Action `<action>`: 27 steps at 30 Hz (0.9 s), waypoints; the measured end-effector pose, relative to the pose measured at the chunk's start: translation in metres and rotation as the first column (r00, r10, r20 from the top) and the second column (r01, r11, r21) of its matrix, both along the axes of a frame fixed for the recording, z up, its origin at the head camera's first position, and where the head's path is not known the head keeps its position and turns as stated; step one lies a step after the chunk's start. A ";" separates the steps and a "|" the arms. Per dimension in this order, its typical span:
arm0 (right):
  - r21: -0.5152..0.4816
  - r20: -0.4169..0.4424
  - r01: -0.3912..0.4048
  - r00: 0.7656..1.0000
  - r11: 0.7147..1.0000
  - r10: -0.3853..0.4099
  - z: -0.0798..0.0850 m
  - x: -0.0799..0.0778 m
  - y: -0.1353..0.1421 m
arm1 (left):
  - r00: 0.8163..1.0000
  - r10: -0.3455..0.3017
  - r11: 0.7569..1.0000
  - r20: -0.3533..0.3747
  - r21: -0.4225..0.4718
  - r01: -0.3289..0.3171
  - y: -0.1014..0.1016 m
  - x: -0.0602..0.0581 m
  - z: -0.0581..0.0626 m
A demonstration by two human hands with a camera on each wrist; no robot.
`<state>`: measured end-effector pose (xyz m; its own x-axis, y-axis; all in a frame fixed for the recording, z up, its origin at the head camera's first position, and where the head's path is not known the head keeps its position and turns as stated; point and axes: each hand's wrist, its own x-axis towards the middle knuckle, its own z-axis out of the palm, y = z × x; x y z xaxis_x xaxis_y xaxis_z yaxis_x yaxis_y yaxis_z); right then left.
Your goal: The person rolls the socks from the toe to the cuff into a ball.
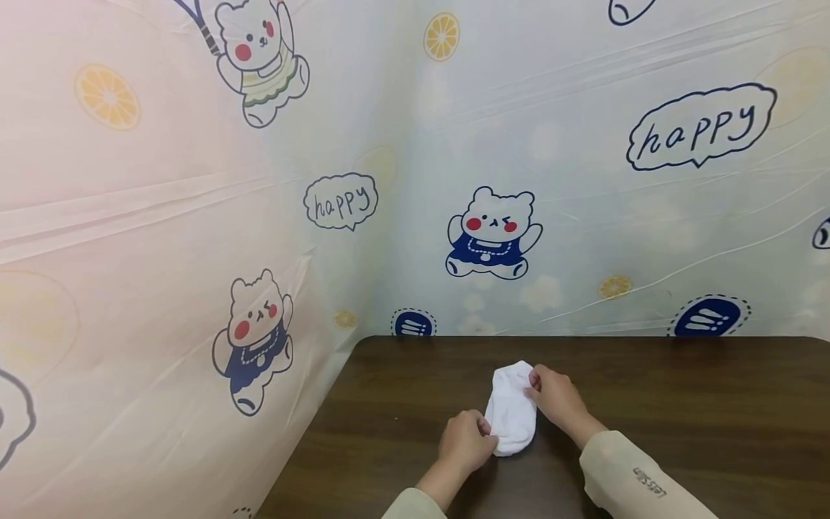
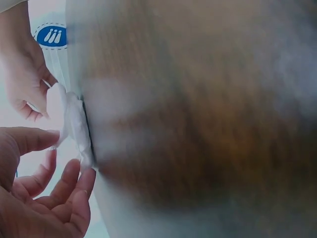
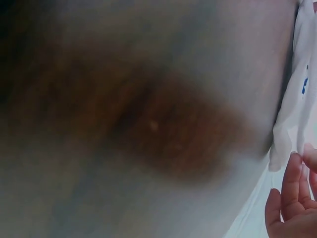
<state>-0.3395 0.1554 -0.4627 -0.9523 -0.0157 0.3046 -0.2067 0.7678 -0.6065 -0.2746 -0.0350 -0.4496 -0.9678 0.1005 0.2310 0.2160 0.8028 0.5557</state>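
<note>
A white sock lies on the dark wooden table, toe end toward the person. My left hand pinches its near left edge; in the left wrist view that hand has thumb and index finger at the cloth, the other fingers loosely bent beside it. At the far right edge, my right hand pinches the sock between thumb and fingers. The right wrist view shows the right hand at the lower right, fingertips on the sock, which bears a small blue mark.
Behind the table hangs a pale curtain printed with bears, orange slices and lettering. It continues along the left side, close to the table's left edge.
</note>
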 end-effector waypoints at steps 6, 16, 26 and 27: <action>0.028 0.020 0.000 1.000 1.000 -0.001 -0.002 -0.001 0.001 | 0.999 -0.036 0.998 -0.007 0.043 0.037 -0.001 -0.002 -0.003; 0.090 0.097 -0.031 0.995 0.995 0.023 -0.001 0.001 0.002 | 0.999 -0.048 0.996 -0.018 0.070 0.050 0.000 -0.002 -0.004; 0.113 0.100 -0.061 0.994 0.992 0.050 -0.002 0.002 0.002 | 0.998 -0.044 0.996 -0.036 0.074 0.047 -0.001 -0.001 -0.004; 0.112 0.097 -0.063 0.994 0.992 0.052 -0.001 0.002 0.003 | 0.998 -0.044 0.996 -0.036 0.071 0.047 -0.001 -0.002 -0.004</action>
